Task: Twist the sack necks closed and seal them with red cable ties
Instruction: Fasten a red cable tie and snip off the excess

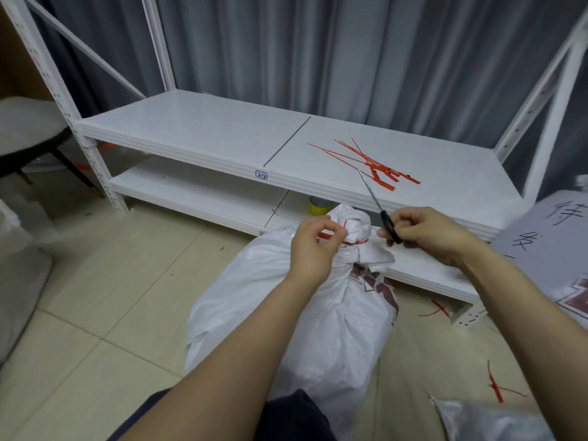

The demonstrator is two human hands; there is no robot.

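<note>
A full white woven sack (305, 313) stands on the floor in front of me, its neck bunched and wrapped by a red cable tie (356, 242). My left hand (313, 249) pinches the tie's free tail at the left of the neck. My right hand (426, 233) grips the black handles of a pair of scissors (375, 202), whose closed blades point up and away over the shelf edge. A loose pile of spare red cable ties (375, 165) lies on the white shelf (206, 128) beyond.
A white metal rack with a lower shelf (197, 192) stands before a grey curtain. A yellow tape roll (318, 206) sits under the shelf. Another printed sack (556, 249) lies at right, a grey chair (28, 132) at left, and cut red tie ends (494, 385) litter the tiled floor.
</note>
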